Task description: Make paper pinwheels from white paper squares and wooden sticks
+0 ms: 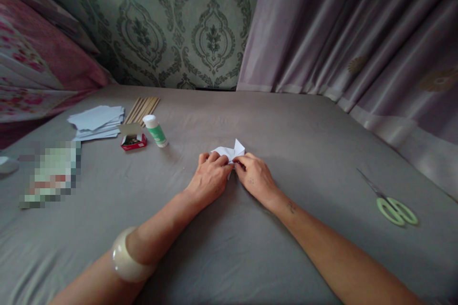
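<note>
Bare arms [315,238] lie closest to me as the left hand [211,175] and right hand [256,176] pinch white paper [232,152] over the grey cloth [222,114], folding it, I think, so next needs careful pressing.

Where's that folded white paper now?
In the head view, the folded white paper is near the middle, held between your left hand and right hand.

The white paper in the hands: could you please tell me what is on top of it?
Fingers of the left hand and right hand cover its near part; what those fingers hide cannot be seen.
</note>
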Available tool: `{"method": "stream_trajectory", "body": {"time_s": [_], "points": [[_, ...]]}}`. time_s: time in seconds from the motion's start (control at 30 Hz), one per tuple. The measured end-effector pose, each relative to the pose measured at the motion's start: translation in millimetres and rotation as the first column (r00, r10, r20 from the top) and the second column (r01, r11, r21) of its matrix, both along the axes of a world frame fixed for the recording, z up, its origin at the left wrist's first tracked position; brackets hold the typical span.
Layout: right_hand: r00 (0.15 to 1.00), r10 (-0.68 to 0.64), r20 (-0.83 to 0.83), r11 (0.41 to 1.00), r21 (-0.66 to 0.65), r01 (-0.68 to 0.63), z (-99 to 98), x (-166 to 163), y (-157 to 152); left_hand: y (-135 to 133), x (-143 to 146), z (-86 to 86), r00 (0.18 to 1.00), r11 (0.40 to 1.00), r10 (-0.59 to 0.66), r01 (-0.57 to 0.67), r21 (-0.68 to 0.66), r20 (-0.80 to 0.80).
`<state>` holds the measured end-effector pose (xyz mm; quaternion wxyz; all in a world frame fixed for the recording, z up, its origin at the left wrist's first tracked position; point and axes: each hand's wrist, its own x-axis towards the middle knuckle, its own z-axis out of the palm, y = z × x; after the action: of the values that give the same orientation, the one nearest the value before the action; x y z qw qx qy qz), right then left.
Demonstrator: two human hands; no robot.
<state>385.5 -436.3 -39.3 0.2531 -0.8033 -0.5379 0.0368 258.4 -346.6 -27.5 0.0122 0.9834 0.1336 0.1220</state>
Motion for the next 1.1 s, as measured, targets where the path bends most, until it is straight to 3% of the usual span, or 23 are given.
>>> {"method": "stream_trajectory", "body": {"time_s": [0.23, 0.53, 0.63, 0.7, 0.83, 1.1], "points": [[0.997, 0.048, 0.053, 0.998, -0.032, -0.047, 0.8, 1.1, -1.2, 0.3, 0.7, -2.8, 1.000, 1.000, -0.019, 0.018, 0.025, 0.006], [0.963, 0.129, 0.237, 0.982, -0.164, -0.091, 16.9, -7.2, -7.4, -3.3, 0.8, 2.8, 1.000, 0.998, 0.003, -0.002, 0.059, -0.023], [0.973, 0.134, 0.188, 0.988, -0.099, -0.117, 10.4, -1.5, -5.4, -3.5, 1.2, 4.5, 0.999, 0.998, 0.003, 0.000, 0.063, -0.041], [0.990, 0.110, 0.092, 0.994, 0.016, -0.112, 3.1, 6.0, -2.8, -3.1, 0.9, 5.2, 0.999, 0.998, -0.003, 0.006, 0.063, -0.040], [0.999, -0.018, -0.033, 0.968, 0.249, 0.026, -7.5, 18.1, 0.8, -1.9, -0.4, 5.5, 0.999, 0.998, -0.011, 0.014, 0.065, -0.040], [0.998, 0.017, 0.055, 0.993, 0.115, -0.024, -4.8, 10.1, -4.0, -0.7, 0.4, 2.3, 0.999, 0.998, 0.001, 0.001, 0.059, -0.033]]}}
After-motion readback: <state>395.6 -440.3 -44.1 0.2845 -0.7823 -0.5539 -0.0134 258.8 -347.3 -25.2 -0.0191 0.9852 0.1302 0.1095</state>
